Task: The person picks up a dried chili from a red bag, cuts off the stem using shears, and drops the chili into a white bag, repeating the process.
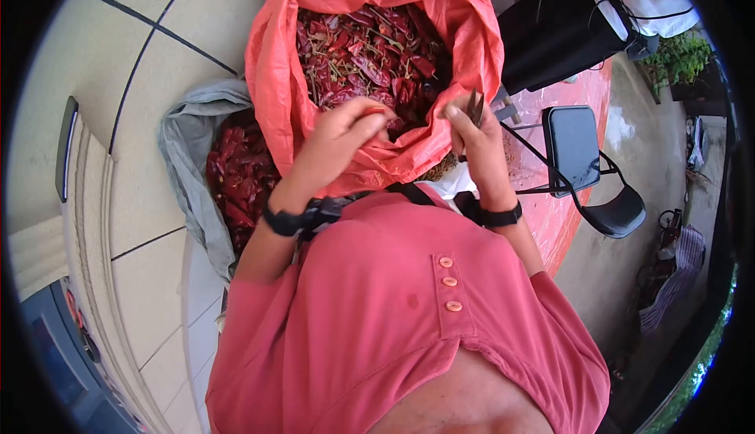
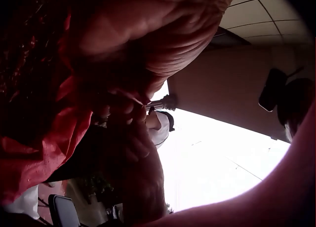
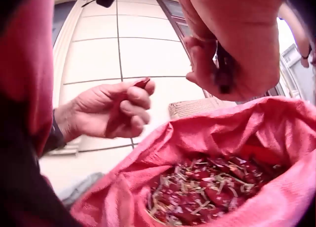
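My left hand point(image 1: 346, 131) is above the near rim of a red woven sack point(image 1: 271, 57) full of dried red chilies point(image 1: 370, 57). In the right wrist view, this left hand point(image 3: 111, 108) pinches a small dried chili point(image 3: 142, 82) between thumb and forefinger, its other fingers curled. My right hand point(image 1: 481, 147), over the sack's right rim, grips a pair of scissors point(image 1: 476, 107) with dark blades pointing away from me. Seen close up in its own wrist view, the right hand point(image 3: 237, 34) partly hides the scissors. The left wrist view is dark, with both hands close together.
Left of the red sack stands a grey sack point(image 1: 189, 151) holding more red chilies point(image 1: 240, 178). A black folding chair point(image 1: 572, 147) stands to the right, near a pink-red surface point(image 1: 543, 229). Behind it lies a black bag point(image 1: 550, 29). Pale floor tiles point(image 1: 149, 143) extend on the left.
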